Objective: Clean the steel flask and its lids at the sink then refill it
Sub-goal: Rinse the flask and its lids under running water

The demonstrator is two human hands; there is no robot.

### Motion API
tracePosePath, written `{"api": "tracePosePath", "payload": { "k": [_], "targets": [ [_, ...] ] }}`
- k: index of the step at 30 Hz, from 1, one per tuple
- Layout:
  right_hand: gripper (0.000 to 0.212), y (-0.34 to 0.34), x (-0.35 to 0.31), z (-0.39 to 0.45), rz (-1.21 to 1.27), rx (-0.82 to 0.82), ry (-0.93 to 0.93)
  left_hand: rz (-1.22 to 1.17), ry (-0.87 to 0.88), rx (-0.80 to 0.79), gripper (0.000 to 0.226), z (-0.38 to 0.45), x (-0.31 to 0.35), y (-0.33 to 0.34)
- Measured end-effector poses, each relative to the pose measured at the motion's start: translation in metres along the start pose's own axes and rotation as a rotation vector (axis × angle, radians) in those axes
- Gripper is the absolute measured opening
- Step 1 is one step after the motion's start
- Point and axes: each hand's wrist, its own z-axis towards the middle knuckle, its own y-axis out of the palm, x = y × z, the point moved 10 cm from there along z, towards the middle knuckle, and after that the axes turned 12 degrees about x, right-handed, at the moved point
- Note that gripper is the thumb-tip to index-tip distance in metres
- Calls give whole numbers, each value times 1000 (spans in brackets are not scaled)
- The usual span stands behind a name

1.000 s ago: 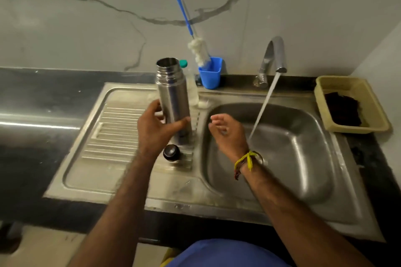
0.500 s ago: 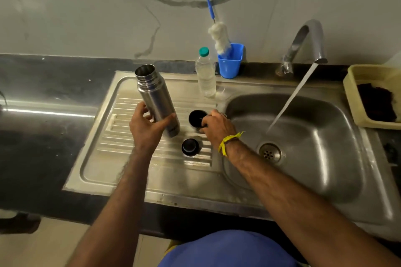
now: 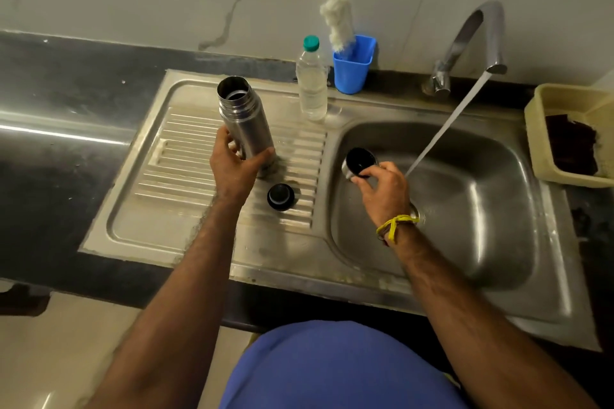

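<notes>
The open steel flask [image 3: 246,119] stands tilted on the ribbed drainboard [image 3: 186,156], and my left hand [image 3: 234,166] grips its lower body. My right hand [image 3: 382,191] holds the steel cup lid [image 3: 358,161], black inside, over the left part of the sink basin [image 3: 465,209], its mouth turned toward me. The black inner stopper [image 3: 280,197] lies on the drainboard between my hands. Water runs from the tap [image 3: 478,40] in a slanting stream [image 3: 445,126] that lands just right of the cup lid.
A clear plastic bottle [image 3: 311,83] with a green cap stands at the back of the drainboard. Beside it a blue cup [image 3: 353,66] holds a bottle brush [image 3: 337,20]. A yellow tray [image 3: 568,129] with a dark scrubber sits right of the sink.
My right hand picked the cup lid off the drainboard and carried it right, over the basin near the stream. My left hand kept its hold on the flask.
</notes>
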Motion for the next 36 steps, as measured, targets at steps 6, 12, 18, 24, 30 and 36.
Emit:
{"api": "tracePosePath", "payload": {
  "k": [6, 12, 18, 24, 30, 36],
  "targets": [
    [18, -35, 20, 1, 17, 66, 38, 162, 84, 75, 131, -14, 18, -5],
    [18, -81, 44, 16, -7, 196, 57, 109, 655, 318, 101, -99, 131, 25],
    [16, -114, 34, 56, 18, 271, -12, 92, 317, -304, 55, -139, 131, 194],
    [11, -118, 21, 83, -92, 253, -116, 59, 163, -645, 34, -145, 142, 288],
    [16, -104, 31, 99, -171, 70, -311, 406, 420, -744, 27, -121, 146, 318],
    [16, -87, 31, 80, -104, 40, -328, 423, 212, -873, 24, -116, 122, 338]
  ]
}}
